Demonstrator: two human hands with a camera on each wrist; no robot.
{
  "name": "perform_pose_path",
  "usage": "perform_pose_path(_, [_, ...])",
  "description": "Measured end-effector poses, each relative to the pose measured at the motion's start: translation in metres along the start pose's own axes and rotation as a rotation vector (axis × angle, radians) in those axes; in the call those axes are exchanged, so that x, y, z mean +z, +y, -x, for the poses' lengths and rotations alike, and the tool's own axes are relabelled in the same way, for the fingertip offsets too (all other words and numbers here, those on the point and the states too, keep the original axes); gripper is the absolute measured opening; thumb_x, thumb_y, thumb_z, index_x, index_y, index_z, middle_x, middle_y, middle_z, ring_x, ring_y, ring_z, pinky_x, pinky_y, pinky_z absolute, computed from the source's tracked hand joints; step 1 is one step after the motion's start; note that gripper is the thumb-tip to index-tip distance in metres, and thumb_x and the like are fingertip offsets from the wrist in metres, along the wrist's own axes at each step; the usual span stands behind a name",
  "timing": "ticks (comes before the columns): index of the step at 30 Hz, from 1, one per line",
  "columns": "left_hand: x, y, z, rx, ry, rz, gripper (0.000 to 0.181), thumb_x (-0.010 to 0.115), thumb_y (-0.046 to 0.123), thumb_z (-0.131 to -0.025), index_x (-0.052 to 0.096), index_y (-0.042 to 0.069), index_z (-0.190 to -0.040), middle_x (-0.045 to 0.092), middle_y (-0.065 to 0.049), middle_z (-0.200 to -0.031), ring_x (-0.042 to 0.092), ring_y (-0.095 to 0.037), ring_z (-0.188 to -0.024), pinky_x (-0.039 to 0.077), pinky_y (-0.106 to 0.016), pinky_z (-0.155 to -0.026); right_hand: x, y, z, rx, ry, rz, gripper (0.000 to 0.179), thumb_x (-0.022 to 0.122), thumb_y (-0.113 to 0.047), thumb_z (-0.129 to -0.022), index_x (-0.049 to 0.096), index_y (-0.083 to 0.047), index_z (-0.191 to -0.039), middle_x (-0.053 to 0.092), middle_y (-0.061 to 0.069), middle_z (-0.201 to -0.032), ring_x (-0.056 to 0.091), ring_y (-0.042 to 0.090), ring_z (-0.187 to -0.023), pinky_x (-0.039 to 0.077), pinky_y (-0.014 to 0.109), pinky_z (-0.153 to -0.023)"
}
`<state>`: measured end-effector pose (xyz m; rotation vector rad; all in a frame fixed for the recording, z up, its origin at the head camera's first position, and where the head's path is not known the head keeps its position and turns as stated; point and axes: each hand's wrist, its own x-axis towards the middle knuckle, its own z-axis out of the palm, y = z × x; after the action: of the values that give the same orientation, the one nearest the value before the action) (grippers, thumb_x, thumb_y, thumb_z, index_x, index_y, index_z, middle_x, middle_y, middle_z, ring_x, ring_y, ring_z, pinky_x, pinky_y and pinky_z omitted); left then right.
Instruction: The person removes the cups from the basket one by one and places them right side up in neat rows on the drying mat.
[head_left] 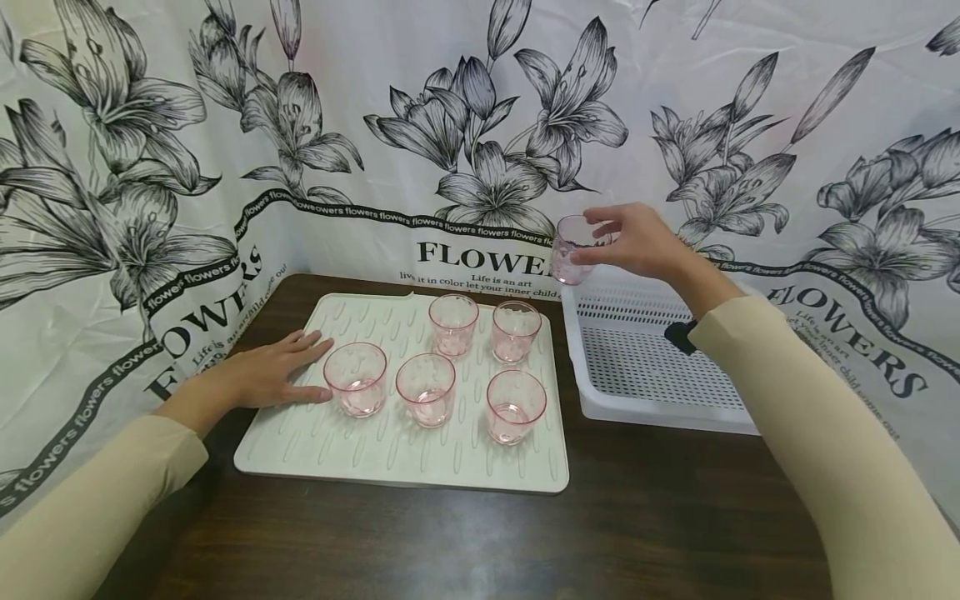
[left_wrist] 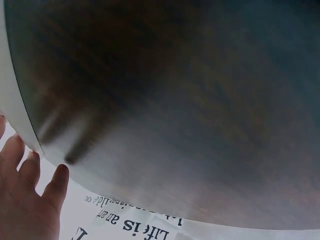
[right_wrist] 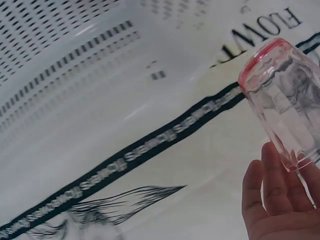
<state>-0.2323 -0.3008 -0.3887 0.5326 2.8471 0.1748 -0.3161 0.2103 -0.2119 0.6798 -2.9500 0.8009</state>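
Note:
My right hand (head_left: 628, 239) grips a clear pink-tinted glass (head_left: 570, 250) between thumb and fingers, raised at the back above the near left corner of the white basket. In the right wrist view the same glass (right_wrist: 287, 95) shows its red-pink rim, with my fingers (right_wrist: 275, 187) against the end opposite the rim. My left hand (head_left: 273, 371) rests on the left edge of the white ridged mat (head_left: 315, 450), fingers stretched out. Its fingertips lie close beside the leftmost glass (head_left: 356, 379). Several matching glasses stand upright on the mat, among them one at front right (head_left: 515, 408).
A white perforated plastic basket (head_left: 667, 412) stands right of the mat. Dark wooden tabletop (head_left: 465, 542) runs along the front. A white curtain (head_left: 337, 108) printed with black flowers hangs behind and at the sides. Some dark object (head_left: 681, 337) shows by the right wrist.

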Motion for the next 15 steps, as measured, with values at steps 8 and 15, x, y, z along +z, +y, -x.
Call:
perform_pose_path(8, [-0.002, 0.003, 0.001, -0.001, -0.004, 0.005, 0.102, 0.054, 0.078, -0.083, 0.030, 0.011, -0.157, 0.023, -0.024, -0.161, 0.018, -0.050, -0.146, 0.030, -0.072, -0.103, 0.018, -0.029, -0.014, -0.100, -0.034, 0.026, 0.075, 0.082, -0.029, -0.083, 0.049, 0.000, -0.145, 0.052, 0.017, -0.146, 0.057, 0.033, -0.125, 0.046, 0.049, -0.100])
perform_pose_path(15, [-0.002, 0.003, 0.002, -0.009, -0.002, 0.007, 0.102, 0.054, 0.078, -0.083, 0.031, 0.011, -0.156, 0.023, -0.025, -0.160, 0.018, -0.050, -0.145, 0.030, -0.073, -0.102, 0.040, -0.055, -0.026, -0.184, -0.055, 0.046, 0.077, 0.082, -0.034, -0.083, 0.049, -0.003, -0.146, 0.057, 0.015, -0.141, 0.060, 0.029, -0.120, 0.049, 0.046, -0.095])
